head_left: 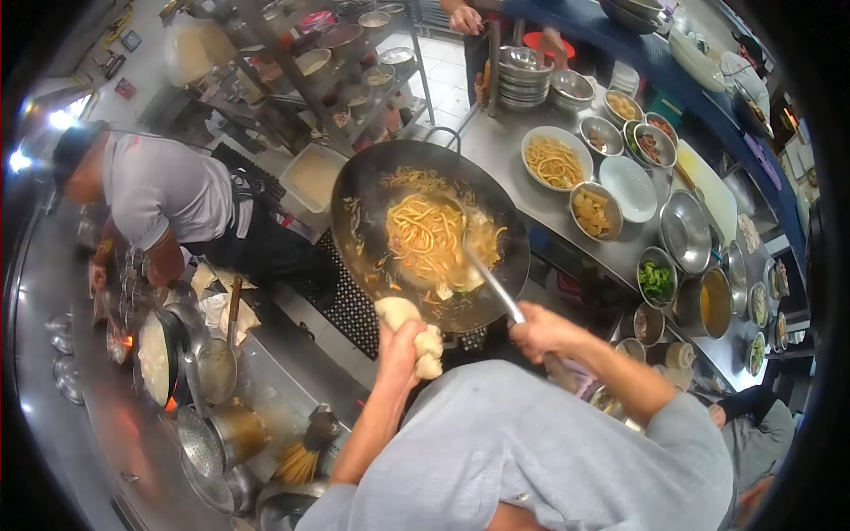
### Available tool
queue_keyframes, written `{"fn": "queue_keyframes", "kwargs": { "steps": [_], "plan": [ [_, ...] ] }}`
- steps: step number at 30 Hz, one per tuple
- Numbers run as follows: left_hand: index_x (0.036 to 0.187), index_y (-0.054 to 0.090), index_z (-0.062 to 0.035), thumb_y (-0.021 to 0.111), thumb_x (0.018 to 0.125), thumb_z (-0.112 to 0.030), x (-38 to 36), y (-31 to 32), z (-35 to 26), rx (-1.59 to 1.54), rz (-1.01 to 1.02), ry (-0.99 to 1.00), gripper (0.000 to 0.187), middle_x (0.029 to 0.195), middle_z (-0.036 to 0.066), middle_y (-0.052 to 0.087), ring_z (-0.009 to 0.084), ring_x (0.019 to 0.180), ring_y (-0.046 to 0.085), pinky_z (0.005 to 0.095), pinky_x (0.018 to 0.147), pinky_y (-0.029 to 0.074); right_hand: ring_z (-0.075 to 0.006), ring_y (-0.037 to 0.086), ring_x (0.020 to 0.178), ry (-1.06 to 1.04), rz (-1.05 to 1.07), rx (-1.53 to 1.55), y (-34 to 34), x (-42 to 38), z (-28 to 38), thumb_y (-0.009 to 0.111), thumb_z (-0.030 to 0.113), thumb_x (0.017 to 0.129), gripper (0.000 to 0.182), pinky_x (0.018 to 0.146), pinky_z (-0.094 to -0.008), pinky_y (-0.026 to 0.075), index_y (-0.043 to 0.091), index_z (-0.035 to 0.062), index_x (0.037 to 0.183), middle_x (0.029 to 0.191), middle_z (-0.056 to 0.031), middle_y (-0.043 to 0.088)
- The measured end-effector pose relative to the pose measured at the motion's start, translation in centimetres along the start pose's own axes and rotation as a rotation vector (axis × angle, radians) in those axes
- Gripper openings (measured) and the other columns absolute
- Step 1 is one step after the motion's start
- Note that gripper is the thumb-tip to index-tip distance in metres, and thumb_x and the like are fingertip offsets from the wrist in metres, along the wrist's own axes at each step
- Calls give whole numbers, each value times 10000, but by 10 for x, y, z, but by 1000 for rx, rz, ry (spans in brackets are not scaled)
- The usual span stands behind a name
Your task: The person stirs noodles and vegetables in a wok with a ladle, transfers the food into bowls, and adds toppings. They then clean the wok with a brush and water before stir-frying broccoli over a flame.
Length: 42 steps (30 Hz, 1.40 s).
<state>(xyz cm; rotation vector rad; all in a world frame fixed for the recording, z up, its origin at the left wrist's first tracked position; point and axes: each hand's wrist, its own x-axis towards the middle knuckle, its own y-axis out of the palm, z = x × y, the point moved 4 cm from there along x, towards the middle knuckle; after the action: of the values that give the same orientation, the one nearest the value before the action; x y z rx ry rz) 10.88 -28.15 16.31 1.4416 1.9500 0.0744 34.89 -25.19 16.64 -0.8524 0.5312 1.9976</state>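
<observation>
A large dark wok (363, 190) is tilted in front of me, with thick noodles (423, 232) and bits of vegetable inside. My left hand (400, 350) is closed round a bunched cream cloth (429, 354) at the wok's near rim; whether a wok handle lies inside the cloth is hidden. My right hand (540, 332) grips a long-handled metal cooking utensil (494, 285). Its head rests among the noodles, mostly covered, so its shape does not show.
On the right, a steel counter (500, 150) bears a bowl of noodles (553, 161), a white bowl (627, 188) and greens (655, 279). At left, a co-worker (168, 181) bends over the stove, near a pan (158, 358) and a strainer (199, 438). Another person's hands (553, 44) touch stacked bowls.
</observation>
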Motion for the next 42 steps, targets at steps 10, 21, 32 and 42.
{"fn": "queue_keyframes", "kwargs": {
  "steps": [10, 21, 32, 42],
  "plan": [
    [1209, 383, -14, 509, 796, -35, -2, -23, -13, 15, 32, -16, 432, 871, 166, 580, 241, 624, 617, 326, 464, 520, 12, 299, 386, 74, 477, 816, 52, -38, 39, 530, 95, 951, 33, 333, -189, 273, 497, 98, 950, 587, 77, 344],
    [1076, 508, 36, 546, 776, -99, -4, -19, -5, 21, 39, 10, 332, 825, 169, 616, 241, 624, 626, 328, 493, 529, -24, 296, 391, 32, 242, 648, 26, -60, 16, 512, 39, 893, 73, 344, -222, 241, 475, 91, 928, 607, 54, 354],
    [1177, 432, -16, 541, 771, -67, 2, -12, -2, 12, 82, -14, 423, 848, 166, 581, 257, 620, 611, 353, 481, 529, -69, 305, 386, -72, -7, 361, 4, -71, -11, 540, 14, 860, 210, 341, -256, 257, 437, 123, 1007, 590, 30, 368],
    [1092, 499, 23, 539, 783, -90, 1, -2, -4, 133, 53, -39, 331, 826, 146, 598, 236, 643, 622, 320, 509, 519, -2, 331, 378, -24, 228, 908, -4, -93, 1, 496, 51, 897, 62, 312, -192, 270, 458, 87, 863, 605, 61, 389]
  ]
}}
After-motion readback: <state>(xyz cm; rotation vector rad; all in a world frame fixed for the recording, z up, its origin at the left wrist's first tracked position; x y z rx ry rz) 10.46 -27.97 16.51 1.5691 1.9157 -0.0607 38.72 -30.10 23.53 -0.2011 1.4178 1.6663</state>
